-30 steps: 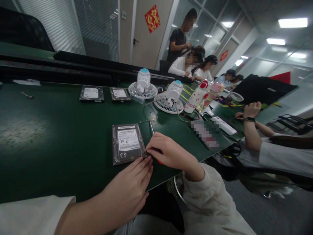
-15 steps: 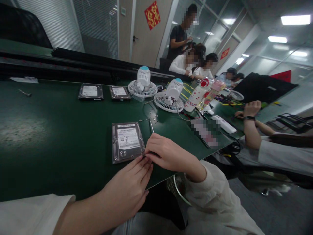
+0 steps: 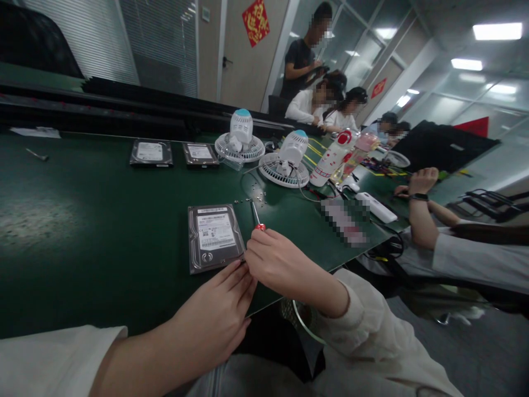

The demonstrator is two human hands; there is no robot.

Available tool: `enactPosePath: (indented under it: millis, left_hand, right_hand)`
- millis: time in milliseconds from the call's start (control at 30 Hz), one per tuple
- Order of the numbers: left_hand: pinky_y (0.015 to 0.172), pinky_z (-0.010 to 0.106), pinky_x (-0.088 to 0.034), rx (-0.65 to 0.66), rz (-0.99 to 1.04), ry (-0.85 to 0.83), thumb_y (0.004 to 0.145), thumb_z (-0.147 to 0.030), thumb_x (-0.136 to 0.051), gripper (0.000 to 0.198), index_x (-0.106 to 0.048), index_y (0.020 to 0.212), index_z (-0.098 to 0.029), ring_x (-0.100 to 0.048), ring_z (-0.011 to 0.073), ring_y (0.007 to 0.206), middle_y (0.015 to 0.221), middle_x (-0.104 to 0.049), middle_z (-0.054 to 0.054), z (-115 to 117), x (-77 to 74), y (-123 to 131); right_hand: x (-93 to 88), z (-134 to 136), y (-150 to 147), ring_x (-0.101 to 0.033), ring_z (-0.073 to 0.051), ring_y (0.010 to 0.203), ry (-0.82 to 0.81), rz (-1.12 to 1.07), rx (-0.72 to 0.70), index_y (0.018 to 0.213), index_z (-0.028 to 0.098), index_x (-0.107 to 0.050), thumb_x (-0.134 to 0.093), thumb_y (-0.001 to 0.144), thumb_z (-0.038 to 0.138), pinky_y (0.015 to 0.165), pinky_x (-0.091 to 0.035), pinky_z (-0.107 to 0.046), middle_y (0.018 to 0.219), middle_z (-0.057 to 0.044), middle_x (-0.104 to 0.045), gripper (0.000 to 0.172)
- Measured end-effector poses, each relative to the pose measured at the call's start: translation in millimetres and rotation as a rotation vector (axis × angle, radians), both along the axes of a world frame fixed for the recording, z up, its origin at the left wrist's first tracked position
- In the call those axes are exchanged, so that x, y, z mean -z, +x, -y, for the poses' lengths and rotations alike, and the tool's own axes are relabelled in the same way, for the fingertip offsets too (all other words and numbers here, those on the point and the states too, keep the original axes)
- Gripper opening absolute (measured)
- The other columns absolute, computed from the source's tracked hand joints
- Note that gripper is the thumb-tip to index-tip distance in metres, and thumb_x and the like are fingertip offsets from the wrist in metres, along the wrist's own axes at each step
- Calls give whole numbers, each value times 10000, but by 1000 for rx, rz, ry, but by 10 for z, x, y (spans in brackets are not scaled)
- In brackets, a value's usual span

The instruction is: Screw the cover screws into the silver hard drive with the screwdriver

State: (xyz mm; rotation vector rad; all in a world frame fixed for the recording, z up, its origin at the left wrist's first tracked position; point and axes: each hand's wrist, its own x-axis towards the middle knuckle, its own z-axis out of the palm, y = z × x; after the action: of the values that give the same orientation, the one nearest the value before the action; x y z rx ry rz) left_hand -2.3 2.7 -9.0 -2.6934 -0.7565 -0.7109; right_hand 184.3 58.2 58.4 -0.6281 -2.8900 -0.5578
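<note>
L hand [image 3: 215, 320] is lying open, fingertips touching the near-right corner of the silver rectangular metal hard drive [image 3: 215, 238], which is sitting mid dark green table [image 3: 103, 231]. R hand [image 3: 276, 264] is curling shut at the same corner (contents hidden). Prob. working a corner screw; next move is calling for a steady drive and a fine pinch.

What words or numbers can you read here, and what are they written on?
No text here can be read for sure.
Nearest hard drive, white label: print and barcodes, too small to read.
Far left hard drive, label: too small.
Far right hard drive, label: too small.
Red sign on the door: gold characters, too blurred.
White bottle: red marks, too blurred.
</note>
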Motion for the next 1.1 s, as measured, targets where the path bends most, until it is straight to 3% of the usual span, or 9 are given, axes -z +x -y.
enactPosePath:
  millis: [367,767,1100]
  left_hand:
    - [1175,436,-351,8,5,-28,926,-371,-613,458,-762,1169,-12,-690,329,1188,1217,-769,209,-10,-5,15]
    - [1190,438,-347,2,-19,-41,943,-373,-596,481,-739,1205,4,-677,330,1212,1242,-756,219,-11,-15,12]
    - [1180,427,-371,-3,-36,-41,943,-371,-589,465,-753,1199,-18,-692,316,1210,1252,-763,198,-14,-48,13]
  right_hand:
    - [6,73,2,-509,-219,796,141,9,-13,793,138,-605,-591,954,137,677,-412,-350,752,-63,-589,161]
    - [-28,54,-5,-530,-219,811,123,34,-31,788,143,-607,-653,920,139,676,-404,-344,758,-59,-620,139]
    - [0,17,-10,-486,-222,796,105,13,-49,775,129,-644,-513,977,82,679,-344,-357,711,-82,-616,245]
